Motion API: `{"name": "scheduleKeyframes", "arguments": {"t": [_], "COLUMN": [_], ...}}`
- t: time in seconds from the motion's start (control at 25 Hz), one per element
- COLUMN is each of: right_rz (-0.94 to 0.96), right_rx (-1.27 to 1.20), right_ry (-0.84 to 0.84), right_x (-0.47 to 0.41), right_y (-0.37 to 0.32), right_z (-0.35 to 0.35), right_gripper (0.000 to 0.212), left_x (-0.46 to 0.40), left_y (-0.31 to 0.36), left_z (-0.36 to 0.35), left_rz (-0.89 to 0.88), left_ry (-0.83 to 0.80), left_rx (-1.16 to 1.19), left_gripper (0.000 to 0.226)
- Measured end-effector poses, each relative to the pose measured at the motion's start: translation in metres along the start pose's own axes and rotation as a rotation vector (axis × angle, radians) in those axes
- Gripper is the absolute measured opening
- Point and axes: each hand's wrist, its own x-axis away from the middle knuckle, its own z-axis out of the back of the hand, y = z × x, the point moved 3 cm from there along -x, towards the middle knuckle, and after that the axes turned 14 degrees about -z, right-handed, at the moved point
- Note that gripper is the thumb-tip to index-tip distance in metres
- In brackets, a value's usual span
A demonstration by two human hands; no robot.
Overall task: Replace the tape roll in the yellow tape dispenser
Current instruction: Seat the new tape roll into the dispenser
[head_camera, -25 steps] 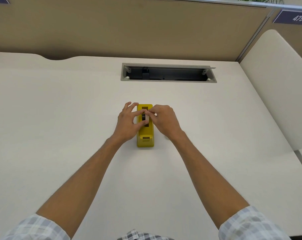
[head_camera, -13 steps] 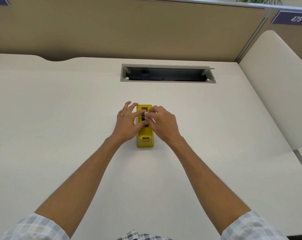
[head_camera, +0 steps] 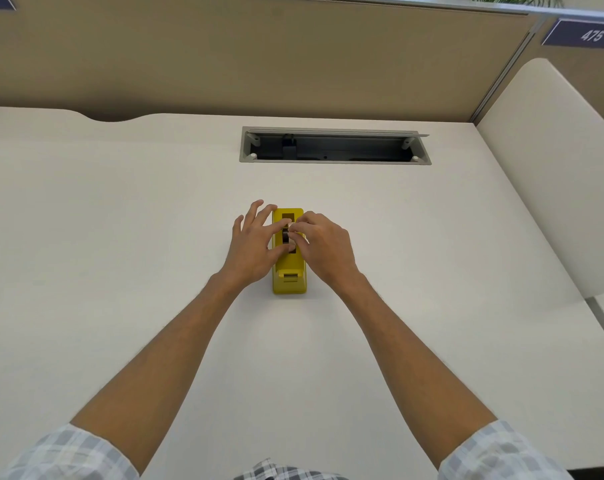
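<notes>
The yellow tape dispenser [head_camera: 290,280] stands lengthwise in the middle of the white desk [head_camera: 120,237], its cutter end toward me. A dark tape roll [head_camera: 285,236] sits in the dispenser's top slot, mostly covered by fingers. My left hand [head_camera: 254,244] comes in from the left; its thumb and forefinger pinch the roll while the other fingers spread upward. My right hand [head_camera: 323,247] reaches in from the right with curled fingertips pinching the roll's far side.
A long grey cable slot [head_camera: 334,145] is sunk into the desk behind the dispenser. Tan partition panels [head_camera: 259,57] close off the back. A cream side panel [head_camera: 553,174] rises at the right edge.
Both hands have stayed on the tape roll in the dispenser, with only small finger shifts. The dispenser has not moved.
</notes>
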Motion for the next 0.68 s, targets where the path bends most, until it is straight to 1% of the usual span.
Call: {"name": "scheduleKeyframes", "arguments": {"t": [0.16, 0.32, 0.56, 0.68], "right_rz": [0.005, 0.015, -0.073, -0.082], "right_rx": [-0.004, 0.012, -0.038, 0.012], "right_ry": [0.016, -0.002, -0.039, -0.060], "right_x": [0.0000, 0.0023, 0.0021, -0.0014], "right_y": [0.0000, -0.0002, 0.0005, -0.0017], "right_z": [0.0003, -0.0011, 0.0022, 0.0038], "right_gripper": [0.010, 0.011, 0.021, 0.021], "left_x": [0.0004, 0.0014, -0.0003, 0.0000], "left_y": [-0.0009, -0.0002, 0.0006, 0.0008], "left_z": [-0.0005, -0.0005, 0.0015, 0.0008], "left_rz": [-0.016, -0.001, -0.002, -0.002], "left_ry": [-0.008, -0.018, -0.025, -0.022], "left_rx": [-0.033, -0.042, -0.037, -0.035], "left_gripper": [0.046, 0.048, 0.047, 0.047]}}
